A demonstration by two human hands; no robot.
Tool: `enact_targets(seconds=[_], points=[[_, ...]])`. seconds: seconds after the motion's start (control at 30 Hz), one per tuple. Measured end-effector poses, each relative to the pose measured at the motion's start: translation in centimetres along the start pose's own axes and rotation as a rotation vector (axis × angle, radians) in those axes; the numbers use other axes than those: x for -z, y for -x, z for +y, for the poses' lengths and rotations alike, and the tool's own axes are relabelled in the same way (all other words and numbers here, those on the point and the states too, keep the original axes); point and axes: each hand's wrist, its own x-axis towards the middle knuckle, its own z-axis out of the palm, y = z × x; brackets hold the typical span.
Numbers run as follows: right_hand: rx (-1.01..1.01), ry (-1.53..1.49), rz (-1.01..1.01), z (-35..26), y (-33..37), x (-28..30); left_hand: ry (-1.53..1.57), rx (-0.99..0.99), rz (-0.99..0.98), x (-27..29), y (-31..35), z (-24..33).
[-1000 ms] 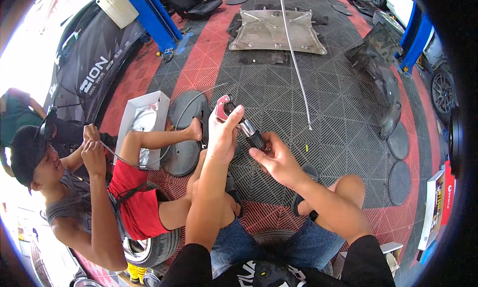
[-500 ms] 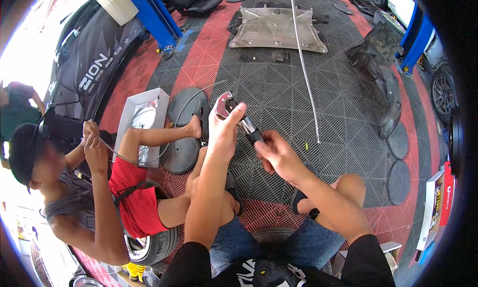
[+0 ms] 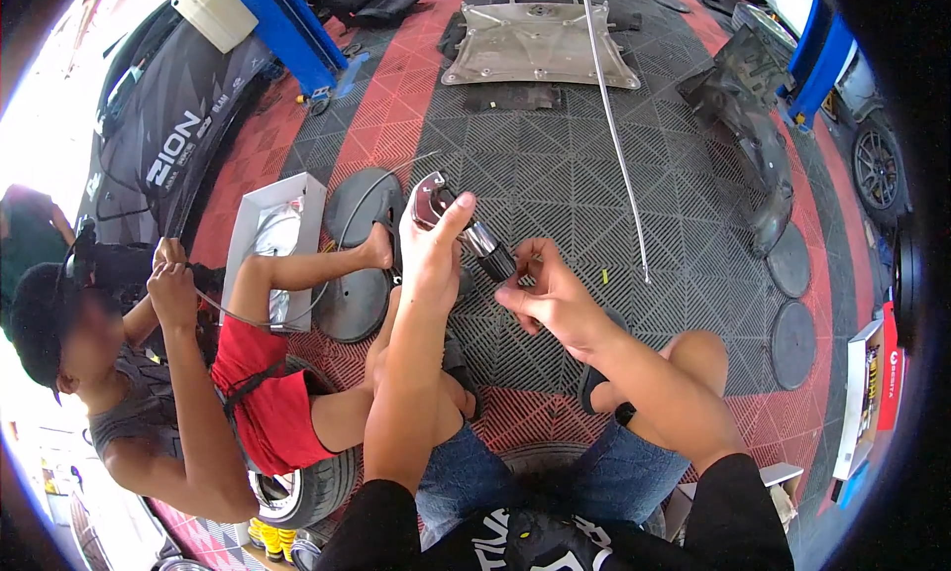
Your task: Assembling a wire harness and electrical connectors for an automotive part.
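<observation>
My left hand (image 3: pixel 433 259) is wrapped round a tube cutter (image 3: pixel 485 246), its thumb lying along the tool. The cutter has a shiny C-shaped head at the upper left and a chrome shank ending in a ribbed black knob. At the knob's end is my right hand (image 3: pixel 550 299), thumb and fingers curled about it; exactly where the fingertips touch is hard to see. No tube shows clearly in the cutter's jaw. To my left, a seated person in red shorts (image 3: pixel 263 388) holds a thin grey line (image 3: pixel 238 315) in both hands.
A long thin pale tube (image 3: pixel 619 145) slants above the floor ahead. Beyond it lies a metal panel (image 3: pixel 540 46). An open white box (image 3: pixel 302 209) and round black pads (image 3: pixel 362 209) sit beside the person. Dark liners (image 3: pixel 758 165) and a blue post (image 3: pixel 817 66) stand right.
The cutter has shifted slightly left and its black knob shows more fully. My right hand's fingers have changed position at the knob. The view has tilted a little.
</observation>
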Motion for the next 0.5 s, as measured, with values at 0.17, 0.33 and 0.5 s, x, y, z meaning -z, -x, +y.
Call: enact_targets(seconds=[0.17,0.33,0.5], points=[[-0.197,-0.212,-0.077,-0.8,0.1,0.3,0.016,-0.025,0.013,0.1,-0.1,0.1],[-0.203,-0.132,-0.162,0.2,-0.4,1.2,0.026,-0.005,0.011,-0.2,0.1,0.0],[0.029,0.131,0.009,-0.3,0.3,-0.1,0.032,-0.024,-0.018,0.0,0.1,0.2]])
